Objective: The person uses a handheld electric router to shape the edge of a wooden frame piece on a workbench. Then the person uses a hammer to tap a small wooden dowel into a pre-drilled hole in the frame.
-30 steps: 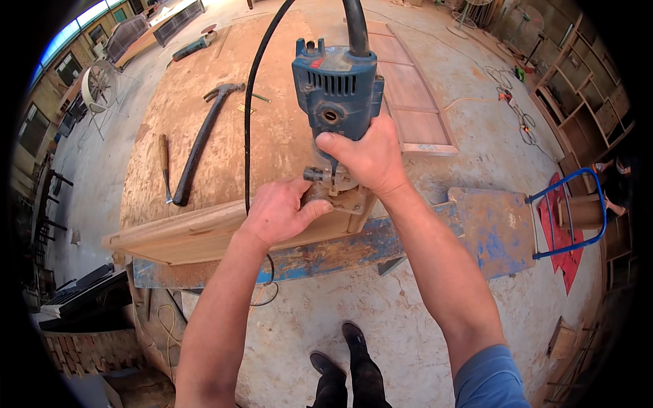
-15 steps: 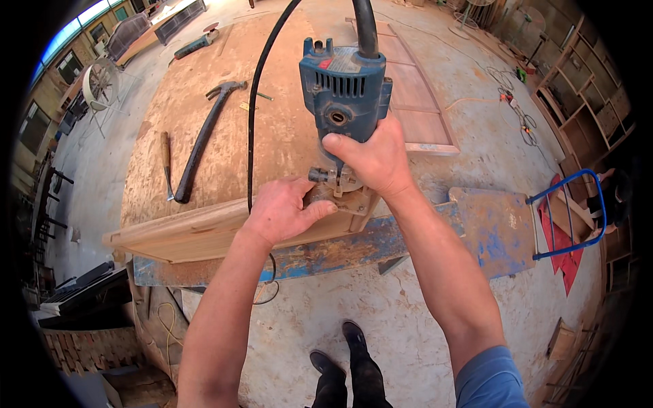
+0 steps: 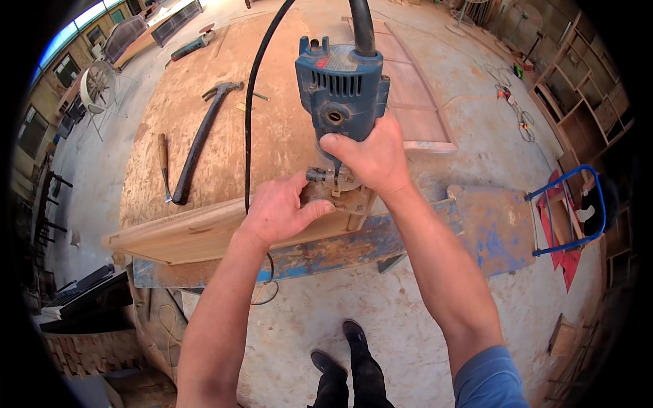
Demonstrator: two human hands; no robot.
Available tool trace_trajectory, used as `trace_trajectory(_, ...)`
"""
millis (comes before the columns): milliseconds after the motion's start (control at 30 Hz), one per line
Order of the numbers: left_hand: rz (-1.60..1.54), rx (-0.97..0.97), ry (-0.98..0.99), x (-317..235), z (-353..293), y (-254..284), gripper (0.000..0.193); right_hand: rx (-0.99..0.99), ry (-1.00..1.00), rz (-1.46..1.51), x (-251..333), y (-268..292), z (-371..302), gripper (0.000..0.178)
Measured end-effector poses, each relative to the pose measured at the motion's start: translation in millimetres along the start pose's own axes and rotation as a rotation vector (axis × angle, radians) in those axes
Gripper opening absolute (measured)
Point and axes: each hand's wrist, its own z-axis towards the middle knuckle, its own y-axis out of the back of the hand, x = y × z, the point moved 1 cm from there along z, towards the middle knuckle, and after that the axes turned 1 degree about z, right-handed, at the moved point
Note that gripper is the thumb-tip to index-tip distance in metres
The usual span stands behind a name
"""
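A blue trim router [image 3: 343, 92] stands upright on the top edge of a pale wooden frame [image 3: 183, 231]. My right hand [image 3: 377, 153] is wrapped round the router's lower body, thumb across its front. My left hand [image 3: 275, 211] grips low at the router's base plate [image 3: 350, 199], thumb and forefinger on either side of its near left corner. The other left fingers are partly hidden behind the hand. The cutter cannot be made out. A black cord [image 3: 249, 129] hangs down just beyond my left hand.
On the worn plywood table [image 3: 163, 115] lie a claw hammer [image 3: 201, 146], a chisel [image 3: 163, 166] and, farther off, an angle grinder [image 3: 190, 47]. A panelled wooden frame [image 3: 415, 88] lies behind the router. To the right are a blue-handled trolley [image 3: 568, 211] and a person at the edge [image 3: 605, 197].
The view has shifted slightly. Both hands keep the same hold on the router, with no clear movement along the wood. The person at the far right has moved a little.
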Motion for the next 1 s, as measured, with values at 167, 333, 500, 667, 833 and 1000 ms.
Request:
trace_trajectory(167,-0.057,-0.023,-0.055,4,1,-3,0.052,-0.002,0.039,0.009,-6,-2,3,0.047)
trace_trajectory(333,-0.089,-0.031,-0.045,5,1,-3,0.051,-0.034,0.064,0.017,-6,-5,7,0.051)
trace_trajectory(500,-0.001,0.010,-0.027,8,1,-2,0.055,0.001,0.011,0.057,-1,-5,2,0.050)
trace_trajectory(667,-0.078,0.007,0.002,5,0,1,0.057,0.001,0.082,0.056,1,-5,-5,0.050)
trace_trajectory(833,-0.031,0.066,-0.020,-1,0,8,0.059,-0.029,0.083,0.050,7,-7,-6,0.051)
trace_trajectory(1000,-0.021,0.174,0.050,-15,-1,22,0.061,-0.022,0.050,0.015,7,-7,-6,0.051)
